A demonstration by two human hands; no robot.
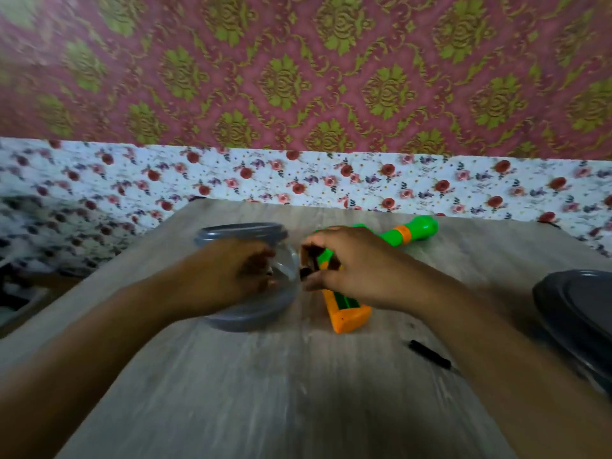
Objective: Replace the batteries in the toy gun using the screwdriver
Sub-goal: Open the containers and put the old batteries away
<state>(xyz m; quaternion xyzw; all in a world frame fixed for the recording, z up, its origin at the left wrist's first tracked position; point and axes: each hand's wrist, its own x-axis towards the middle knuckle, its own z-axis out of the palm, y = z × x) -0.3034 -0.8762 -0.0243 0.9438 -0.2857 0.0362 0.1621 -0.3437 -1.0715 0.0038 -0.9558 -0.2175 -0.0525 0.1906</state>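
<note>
Gun (351, 313) lies on the desk (265, 392) under our right hand (351, 263), whose fingers curl round its middle and pinch a small dark piece. Our left hand (228, 270) is blurred over the bowl (241, 233); its grip is unclear. Screwdriver (429, 354) lies near the right forearm

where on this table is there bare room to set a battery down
The widest bare wood lies along the near edge of the table, between the two forearms. A smaller patch lies between the toy gun and the screwdriver. The middle is crowded: clear container, both hands, gun. A grey lid fills the right edge.
</note>
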